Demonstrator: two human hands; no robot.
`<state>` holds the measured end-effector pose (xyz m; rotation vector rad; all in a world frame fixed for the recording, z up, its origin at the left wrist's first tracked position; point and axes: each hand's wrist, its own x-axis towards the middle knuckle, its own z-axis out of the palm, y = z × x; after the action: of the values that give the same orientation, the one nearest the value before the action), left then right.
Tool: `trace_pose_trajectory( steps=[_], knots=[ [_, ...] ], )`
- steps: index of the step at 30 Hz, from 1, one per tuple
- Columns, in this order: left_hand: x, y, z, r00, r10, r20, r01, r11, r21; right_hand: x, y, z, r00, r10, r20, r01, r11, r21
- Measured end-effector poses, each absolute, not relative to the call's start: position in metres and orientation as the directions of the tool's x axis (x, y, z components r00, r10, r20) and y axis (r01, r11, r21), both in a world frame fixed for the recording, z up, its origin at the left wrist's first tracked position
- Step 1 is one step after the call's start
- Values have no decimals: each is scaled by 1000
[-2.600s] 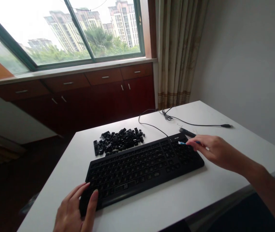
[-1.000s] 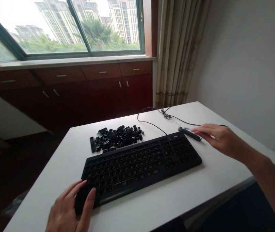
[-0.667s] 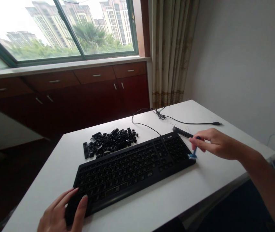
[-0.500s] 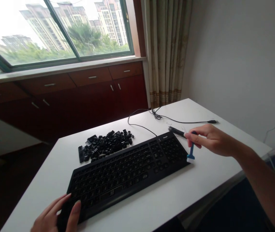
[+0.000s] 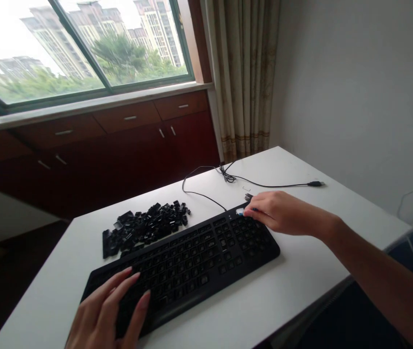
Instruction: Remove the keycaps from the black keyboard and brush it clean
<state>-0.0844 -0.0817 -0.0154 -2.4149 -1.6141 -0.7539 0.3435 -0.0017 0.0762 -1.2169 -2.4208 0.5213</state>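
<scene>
My right hand (image 5: 279,211) is shut around a small blue and white brush (image 5: 242,212), whose tip sits at the far edge of a black computer keyboard (image 5: 188,276). My left hand (image 5: 110,310) rests with its fingers apart on the keyboard's left end and holds nothing. Beyond the keyboard lies a heap of loose black keycaps (image 5: 141,228). A dark stick-shaped object (image 5: 249,196) by the keyboard's far edge is mostly hidden behind my right hand.
The keyboard stands on a white table (image 5: 300,257), with a black cable (image 5: 264,183) and USB plug (image 5: 315,183) behind it. The table's edges show at left and front. Dark red cabinets (image 5: 119,145) lie beyond, and a wall stands at right.
My right hand has swung left over the keyboard's right end, carrying the brush to the far edge. My left hand lies further onto the keyboard, and the view has turned slightly.
</scene>
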Motion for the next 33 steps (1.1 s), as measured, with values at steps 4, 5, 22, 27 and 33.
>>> trace_pose_trajectory(
  steps=[4,5,22,27,33],
  knots=[
    [-45,-64,-2,558,696,452,785,-619,-17,345,-4,92,-643,762,-76,588,428,-687],
    [-36,-61,0,609,654,450,752,-655,-65,344,-4,94,-648,757,-88,580,416,-700],
    [-152,-9,12,358,698,620,828,-544,136,334,-14,100,-655,737,-168,583,351,-733],
    [-168,-18,-7,97,868,487,886,-299,355,314,-5,93,-510,856,80,734,482,-478],
    [-161,-17,-7,93,952,291,861,-224,457,280,-8,70,-334,889,313,905,395,-157]
  ],
)
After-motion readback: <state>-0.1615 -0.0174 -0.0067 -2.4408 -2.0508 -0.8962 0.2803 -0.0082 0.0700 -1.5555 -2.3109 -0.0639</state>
